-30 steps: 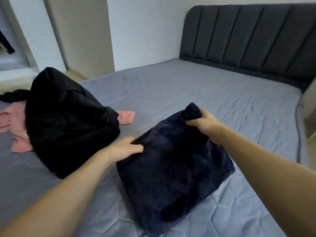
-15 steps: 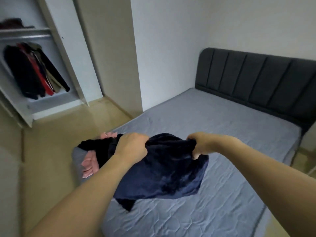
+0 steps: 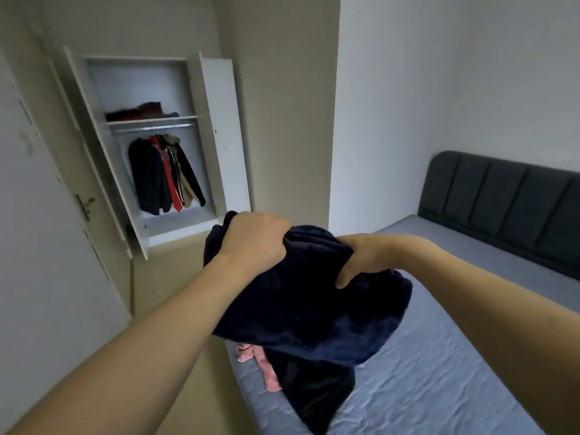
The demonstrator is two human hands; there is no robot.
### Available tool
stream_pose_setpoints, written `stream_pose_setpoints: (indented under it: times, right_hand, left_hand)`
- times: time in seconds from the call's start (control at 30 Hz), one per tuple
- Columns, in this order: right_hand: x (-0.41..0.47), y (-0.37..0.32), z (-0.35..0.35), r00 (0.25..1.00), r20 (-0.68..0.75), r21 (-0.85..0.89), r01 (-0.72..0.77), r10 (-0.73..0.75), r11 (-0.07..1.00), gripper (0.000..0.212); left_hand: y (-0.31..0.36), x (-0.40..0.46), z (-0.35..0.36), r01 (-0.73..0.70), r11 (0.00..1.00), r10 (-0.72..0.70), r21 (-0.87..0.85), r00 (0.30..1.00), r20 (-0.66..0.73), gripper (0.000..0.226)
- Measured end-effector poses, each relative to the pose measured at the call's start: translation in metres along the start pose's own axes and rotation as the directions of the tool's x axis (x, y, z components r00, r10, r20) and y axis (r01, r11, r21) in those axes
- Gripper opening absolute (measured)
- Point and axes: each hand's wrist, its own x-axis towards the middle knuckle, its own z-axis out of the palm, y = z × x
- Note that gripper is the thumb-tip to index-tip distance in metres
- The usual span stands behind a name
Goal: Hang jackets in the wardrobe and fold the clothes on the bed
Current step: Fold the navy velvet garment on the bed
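Navy garment (image 3: 314, 309) gripped between both hands (image 3: 301, 249)

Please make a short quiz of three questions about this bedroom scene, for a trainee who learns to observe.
1. True or false: the navy garment lies flat on the bed.
2. Multiple choice: where are jackets already hanging? A) on the door handle B) on the rail in the wardrobe C) on the headboard
3. Fill in: on the bed, beside the black garment, lies a ____ garment.

Key
1. False: the left hand and the right hand both grip it, lifted above the bed.
2. B
3. pink
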Motion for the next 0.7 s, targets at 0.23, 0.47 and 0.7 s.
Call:
stream_pose_setpoints:
  times: [0.23, 0.47, 0.7]
  right_hand:
    - [0.083, -0.111, -0.016, 0.963, -0.139, -0.139, 0.213, -0.232, 0.967, 0.042]
    - [0.216, -0.166, -0.031, 0.9, -0.202, -0.373, 0.293, -0.385, 0.88, 0.046]
    - [0.412, -0.225, -0.08, 0.858, -0.179, -0.454, 0.363, -0.482, 0.814, 0.04]
  left_hand:
    - [-0.138, -0.022, -0.006, 0.144, 0.985, -0.148, 0.097, 0.988, 0.046, 0.024]
    - [-0.261, 0.015, 0.061, 0.044, 0.979, -0.032, 0.2, 0.998, -0.063, 0.059]
    - [-0.406, 0.097, 0.15, 0.017, 0.976, 0.016, 0.219, 0.989, -0.149, 0.069]
